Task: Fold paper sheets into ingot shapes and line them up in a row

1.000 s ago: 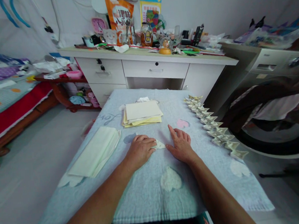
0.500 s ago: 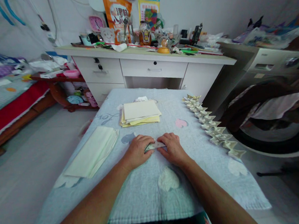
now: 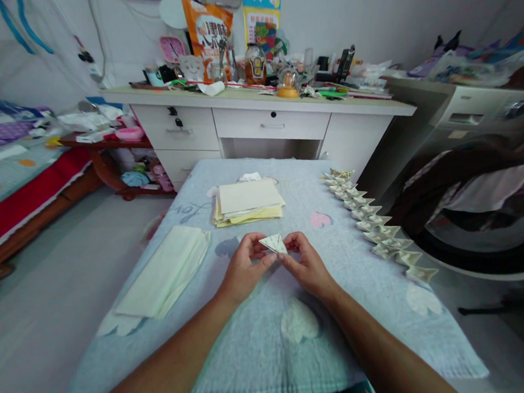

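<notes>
A small folded paper triangle (image 3: 274, 243) is held between my two hands over the middle of the cloth-covered table (image 3: 256, 344). My left hand (image 3: 248, 264) pinches its left side, thumb at the lower point. From the right, my right hand (image 3: 305, 261) grips the other side, its thumb meeting the left thumb. Beyond the hands lies a stack of cream and yellow paper sheets (image 3: 249, 199). A pile of long pale folded paper (image 3: 163, 272) rests on the left. Along the right side runs a row of folded paper pieces (image 3: 369, 216), pointed and set one behind another.
A white desk (image 3: 271, 122) crowded with jars and small items stands beyond the table. On the right is a washing machine (image 3: 481, 140) with its door open and cloth hanging out. A bed (image 3: 21, 174) and a low wooden shelf (image 3: 111, 150) are on the left.
Both hands have lifted the folded paper and tilted it up, so its triangular face now shows. Earlier it lay flat under the fingers. The head view has shifted slightly.
</notes>
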`<state>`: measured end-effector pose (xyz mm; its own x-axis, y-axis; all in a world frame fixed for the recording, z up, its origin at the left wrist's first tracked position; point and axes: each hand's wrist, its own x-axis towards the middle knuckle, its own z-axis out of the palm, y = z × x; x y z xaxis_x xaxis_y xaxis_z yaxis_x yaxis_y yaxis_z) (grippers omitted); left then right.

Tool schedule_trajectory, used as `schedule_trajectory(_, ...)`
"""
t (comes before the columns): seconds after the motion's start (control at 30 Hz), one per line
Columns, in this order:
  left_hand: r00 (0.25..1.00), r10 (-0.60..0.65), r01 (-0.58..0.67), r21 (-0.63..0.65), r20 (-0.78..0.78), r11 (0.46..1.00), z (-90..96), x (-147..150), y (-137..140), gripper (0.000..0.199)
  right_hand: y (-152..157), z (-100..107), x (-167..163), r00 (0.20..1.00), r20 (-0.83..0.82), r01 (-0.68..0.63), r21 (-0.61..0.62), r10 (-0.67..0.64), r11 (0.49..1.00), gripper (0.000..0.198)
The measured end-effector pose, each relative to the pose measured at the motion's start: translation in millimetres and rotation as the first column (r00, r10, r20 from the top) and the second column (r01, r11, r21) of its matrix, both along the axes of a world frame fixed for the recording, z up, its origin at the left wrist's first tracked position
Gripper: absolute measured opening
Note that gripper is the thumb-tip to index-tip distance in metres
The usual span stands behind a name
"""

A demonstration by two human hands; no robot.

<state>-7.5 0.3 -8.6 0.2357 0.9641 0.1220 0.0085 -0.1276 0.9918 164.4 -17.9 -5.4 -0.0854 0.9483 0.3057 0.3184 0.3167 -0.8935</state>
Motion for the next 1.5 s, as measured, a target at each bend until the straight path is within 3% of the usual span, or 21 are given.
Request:
schedule_trajectory(0.17,0.993,-0.030,0.037,-0.065,0.113,0.997,1.6,5.3,-1.8,0.030,-2.6,-1.6,-5.1,1.000,0.012,-0.029,-0.010,0.029,1.000,0.020)
schedule_trajectory(0.33,0.984,-0.028,0.046,-0.099,0.176,0.994,5.9,4.0,-2.0,0.039,-4.5,-0.9,-6.2,0.998,0.035,-0.050,-0.013,0.050,0.999,0.021)
schedule_trajectory(0.67,0.987,-0.063,0.080,-0.110,0.149,0.991,11.8,5.4,-3.9,0.038,-6.0,-1.3,-5.0,0.994,0.028,-0.107,-0.053,0.109,0.993,0.025)
schedule_trajectory(0.83,0.991,-0.109,0.113,-0.048,0.074,0.992,10.0,3.1,-4.1,0.039,-6.6,1.2,-5.0,0.993,0.041,-0.111,-0.058,0.113,0.992,0.023)
schedule_trajectory(1.1,0.990,-0.097,0.102,0.046,-0.103,0.994,7.7,-0.5,-6.5,0.043,-7.1,4.6,-6.0,0.992,0.057,-0.108,-0.054,0.111,0.993,0.020)
schedule_trajectory(1.33,0.982,-0.091,0.106,0.083,-0.165,0.991,7.0,-1.9,-6.4,0.043,-8.2,6.4,-6.3,0.992,0.023,-0.124,-0.059,0.125,0.991,0.021)
schedule_trajectory(1.5,0.969,-0.070,0.111,0.162,-0.238,0.981,8.1,-1.4,-8.2,0.042,-9.2,12.5,-6.7,0.986,0.162,-0.026,-0.022,0.030,0.999,0.017)
